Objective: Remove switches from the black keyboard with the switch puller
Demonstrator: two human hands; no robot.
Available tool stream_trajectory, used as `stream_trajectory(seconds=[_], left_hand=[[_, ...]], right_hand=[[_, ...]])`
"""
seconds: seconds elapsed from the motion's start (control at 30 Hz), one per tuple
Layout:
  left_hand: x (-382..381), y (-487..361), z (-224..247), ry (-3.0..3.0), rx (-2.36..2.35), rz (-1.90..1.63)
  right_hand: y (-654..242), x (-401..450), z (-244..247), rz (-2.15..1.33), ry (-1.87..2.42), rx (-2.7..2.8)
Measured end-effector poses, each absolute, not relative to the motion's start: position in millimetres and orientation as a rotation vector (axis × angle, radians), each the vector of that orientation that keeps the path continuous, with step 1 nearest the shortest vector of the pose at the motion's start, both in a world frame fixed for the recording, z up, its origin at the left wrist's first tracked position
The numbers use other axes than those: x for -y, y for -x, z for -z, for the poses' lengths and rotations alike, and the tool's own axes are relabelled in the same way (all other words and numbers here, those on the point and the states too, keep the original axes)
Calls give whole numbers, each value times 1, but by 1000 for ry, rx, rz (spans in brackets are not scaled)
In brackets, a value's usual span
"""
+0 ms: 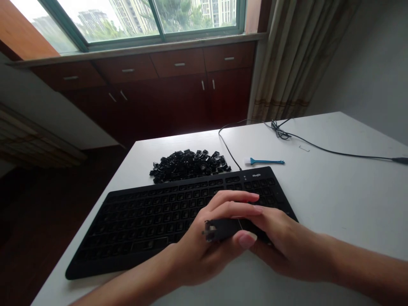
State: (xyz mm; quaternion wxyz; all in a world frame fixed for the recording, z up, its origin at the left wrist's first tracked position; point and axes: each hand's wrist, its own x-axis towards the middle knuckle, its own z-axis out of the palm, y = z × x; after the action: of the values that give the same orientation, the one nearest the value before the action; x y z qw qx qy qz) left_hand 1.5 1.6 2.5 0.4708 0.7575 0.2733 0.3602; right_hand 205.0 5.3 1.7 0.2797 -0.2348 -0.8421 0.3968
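Both hands meet over the lower right part of a black keyboard [178,208] stripped of its keycaps. My left hand [204,250] is closed round a long black keycap [225,228], thumb below and fingers above. One end of the keycap, with small clips, sticks out on the left. A thin wire shows across it. My right hand [283,238] closes on its other end, and the left fingertips overlap the right hand there. The right fingertips are mostly hidden.
A heap of loose black keycaps [188,165] lies behind the keyboard. Right of it are a blue brush [266,161] with white bristles, a coiled black cable [280,131] and a small bent wire [304,148]. The white table [344,191] ends before cabinets [178,93] under a window.
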Motion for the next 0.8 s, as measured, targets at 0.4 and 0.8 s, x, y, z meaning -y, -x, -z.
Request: stream_trajectory(seconds=[0.4, 0.8], left_hand=[[-1, -2, -5, -1805, -719, -928], [-1, -9, -5, -1882, -915, -764]], right_hand=[[-241, -49, -9, -622, 537, 2691], [-232, -39, 0, -706, 527, 2628]])
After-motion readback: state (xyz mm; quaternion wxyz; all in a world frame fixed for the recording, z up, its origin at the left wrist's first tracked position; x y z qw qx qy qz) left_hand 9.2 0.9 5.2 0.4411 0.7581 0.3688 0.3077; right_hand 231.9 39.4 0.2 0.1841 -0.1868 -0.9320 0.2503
